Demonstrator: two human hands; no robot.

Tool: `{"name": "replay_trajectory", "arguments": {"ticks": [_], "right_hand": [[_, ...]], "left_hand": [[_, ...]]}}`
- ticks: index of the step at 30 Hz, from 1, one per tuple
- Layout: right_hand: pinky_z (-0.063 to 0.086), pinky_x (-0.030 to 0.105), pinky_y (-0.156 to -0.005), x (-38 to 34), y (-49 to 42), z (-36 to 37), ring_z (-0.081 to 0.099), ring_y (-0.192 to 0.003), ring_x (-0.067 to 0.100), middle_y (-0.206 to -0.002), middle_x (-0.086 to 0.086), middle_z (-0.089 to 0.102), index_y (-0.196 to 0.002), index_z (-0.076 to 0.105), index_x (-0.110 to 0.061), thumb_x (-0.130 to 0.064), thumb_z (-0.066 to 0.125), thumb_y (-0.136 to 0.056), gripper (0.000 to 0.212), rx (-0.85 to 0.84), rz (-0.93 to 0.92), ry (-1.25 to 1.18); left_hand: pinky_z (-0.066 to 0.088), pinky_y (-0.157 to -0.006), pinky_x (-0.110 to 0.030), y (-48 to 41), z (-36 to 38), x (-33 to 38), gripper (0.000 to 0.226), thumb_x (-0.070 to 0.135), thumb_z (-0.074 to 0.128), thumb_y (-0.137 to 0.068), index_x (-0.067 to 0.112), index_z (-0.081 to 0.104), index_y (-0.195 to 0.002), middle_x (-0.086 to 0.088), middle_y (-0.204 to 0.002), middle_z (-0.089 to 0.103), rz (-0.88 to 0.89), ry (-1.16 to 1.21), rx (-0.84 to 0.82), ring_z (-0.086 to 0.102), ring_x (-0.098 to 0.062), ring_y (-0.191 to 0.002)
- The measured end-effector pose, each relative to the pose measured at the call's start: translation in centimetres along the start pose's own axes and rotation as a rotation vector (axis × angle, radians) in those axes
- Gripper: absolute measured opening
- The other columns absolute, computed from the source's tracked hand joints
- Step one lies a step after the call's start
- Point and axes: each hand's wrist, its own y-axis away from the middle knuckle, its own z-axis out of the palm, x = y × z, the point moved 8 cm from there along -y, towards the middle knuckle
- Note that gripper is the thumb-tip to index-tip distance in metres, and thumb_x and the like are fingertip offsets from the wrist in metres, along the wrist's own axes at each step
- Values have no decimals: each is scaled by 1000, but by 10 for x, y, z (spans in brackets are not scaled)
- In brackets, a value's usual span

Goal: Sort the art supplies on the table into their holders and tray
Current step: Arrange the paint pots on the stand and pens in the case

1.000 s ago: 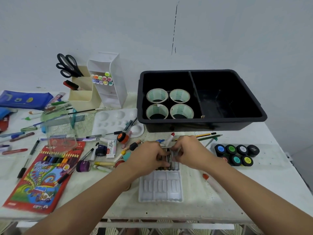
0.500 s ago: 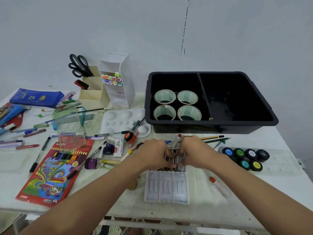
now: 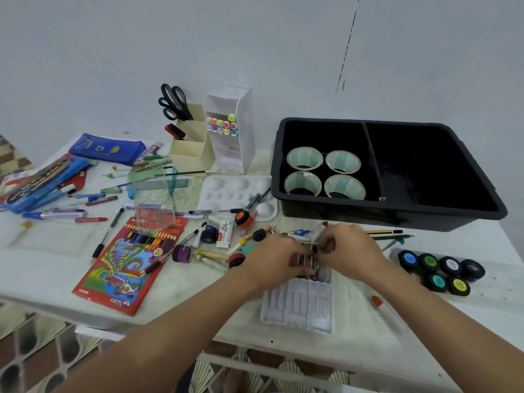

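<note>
Change over the last second is slight: your hands have not left the white ribbed tray (image 3: 297, 303) at the near-centre edge of the table (image 3: 354, 336). They have only drawn closer together over its far end.

Your left hand (image 3: 276, 260) lies across a row of dark sticks (image 3: 307, 262), apparently crayons or pastels. Its fingers are curled and pressed down on them. Your right hand (image 3: 350, 252) has its thumb and fingertips drawn together, pinching at the 12 o'clock end of that row. Whether it holds one stick or the tray lip, I cannot tell.

The sticks fill only the far part of the tray; the near slots stand bare.

My judgement is that you are seating sticks in their slots, and that the sort as a whole is at an early stage.

- Black bin (image 3: 482, 211), at 1 o'clock from your hands: four tape rolls (image 3: 304, 158) in its left compartment.
- Paint pots (image 3: 439, 269), at 3 o'clock: loose on the table.
- Coloured-pencil pack (image 3: 124, 265), at 9 o'clock, with pens scattered around it.
- Cream holder (image 3: 192, 148) and white marker rack (image 3: 235, 154), at 11 o'clock: partly stocked.
</note>
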Motion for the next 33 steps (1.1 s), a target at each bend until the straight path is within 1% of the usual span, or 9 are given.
{"name": "replay_trajectory", "arguments": {"ticks": [5,9,12,16,19,24,27,30,33], "right_hand": [[51,31,-63,-8,11,3,61,-78,21,-86,-5,64,-85,65,-25,-33,65,-77,11,137,-88,79],[46,31,-61,-10,16,7,56,-76,18,-83,-7,60,-82,63,-22,-31,66,-75,11,222,-146,43],[42,30,-56,-20,16,5,56,-70,17,-76,-8,60,-76,60,-22,-27,66,-78,8,263,-174,4],[51,33,-59,-56,8,-3,57,-64,7,-68,-12,61,-73,62,-24,-20,69,-81,11,232,-263,-207],[49,28,-60,-92,-5,-6,58,-62,9,-66,-11,62,-75,64,-23,-15,69,-83,12,213,-318,-348],[39,12,-56,-150,-32,13,54,-57,3,-67,-10,63,-81,69,-19,-11,68,-88,11,122,-323,-435],[41,15,-58,-181,-47,32,57,-62,2,-68,-9,64,-83,71,-21,-15,69,-89,9,44,-320,-363],[41,14,-62,-199,-48,51,57,-71,1,-76,-12,64,-86,75,-24,-24,71,-89,6,-98,-358,-237],[41,13,-64,-210,-39,64,57,-77,2,-79,-16,61,-88,78,-27,-31,73,-87,6,-186,-384,-91]], "left_hand": [[47,-63,-32,18,-9,-10,20,44,66,-92,25,71,-90,7,-72,63,-18,102,40,53,-7,-66],[33,-55,-14,40,-34,-38,28,42,65,-94,21,56,-79,9,-54,41,-158,271,139,38,-8,-50],[30,-52,-18,58,-61,-69,30,45,64,-94,22,52,-78,6,-55,40,-255,314,250,34,-8,-51],[35,-51,-25,82,-100,-108,28,39,68,-93,23,51,-76,1,-56,48,-337,273,416,40,-12,-50],[38,-54,-19,99,-126,-142,18,31,70,-92,25,59,-79,6,-61,54,-381,225,478,48,-8,-56],[43,-74,-29,104,-143,-194,2,28,68,-93,29,67,-92,15,-87,64,-333,44,337,57,-8,-85],[43,-83,-35,98,-141,-210,14,43,61,-96,32,66,-103,16,-99,64,-197,-105,188,55,-10,-99],[29,-90,-37,95,-132,-217,28,56,50,-96,38,60,-115,17,-108,57,-99,-195,9,49,-6,-108],[27,-94,-40,97,-130,-219,30,60,49,-95,38,60,-114,14,-108,54,1,-269,-62,45,-7,-109]]}}
